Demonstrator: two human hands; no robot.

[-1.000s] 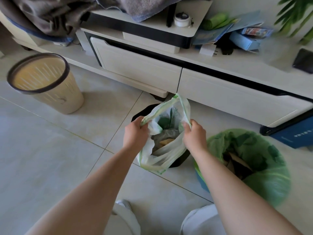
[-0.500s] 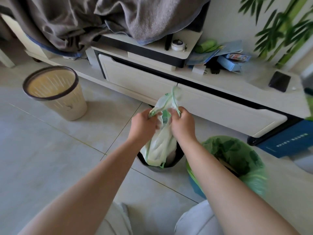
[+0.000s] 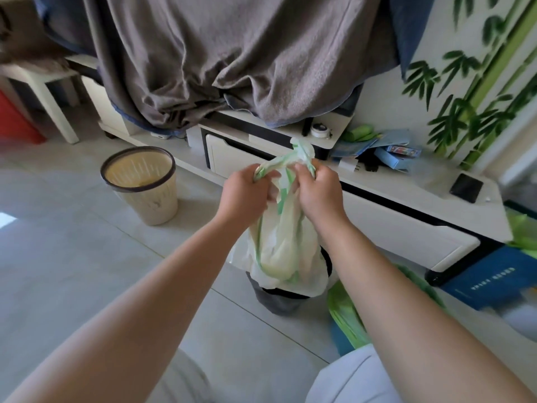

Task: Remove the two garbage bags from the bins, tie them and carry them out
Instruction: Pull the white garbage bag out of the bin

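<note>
The white garbage bag [image 3: 286, 251] with green trim hangs gathered at its neck, its bulging bottom resting in the mouth of the dark bin [image 3: 277, 298] on the floor tiles. Both hands are closed around the neck, side by side and nearly touching. The left hand [image 3: 247, 190] has its fingers curled tight over a twisted green-edged strip of plastic, and the right hand [image 3: 318, 190] pinches the other strip, fingers folded in over it. A crumpled tuft of bag sticks up just above the right fingertips, and the rest of the plastic falls straight down below both fists. Down past the right forearm, a second bin lined with a green garbage bag [image 3: 347, 315] sits just beside the dark one, mostly hidden by the arm. Off beyond the left knuckles, well apart, stands a beige slatted wastebasket [image 3: 145, 193] with a dark rim and no liner in it. Straight ahead of the fingers runs a low white cabinet [image 3: 406, 225] with drawers. A big grey cloth [image 3: 232, 59] drapes over its left end. Out past the right hand, its top holds blue boxes [image 3: 392, 154] and a dark phone [image 3: 466, 187].
</note>
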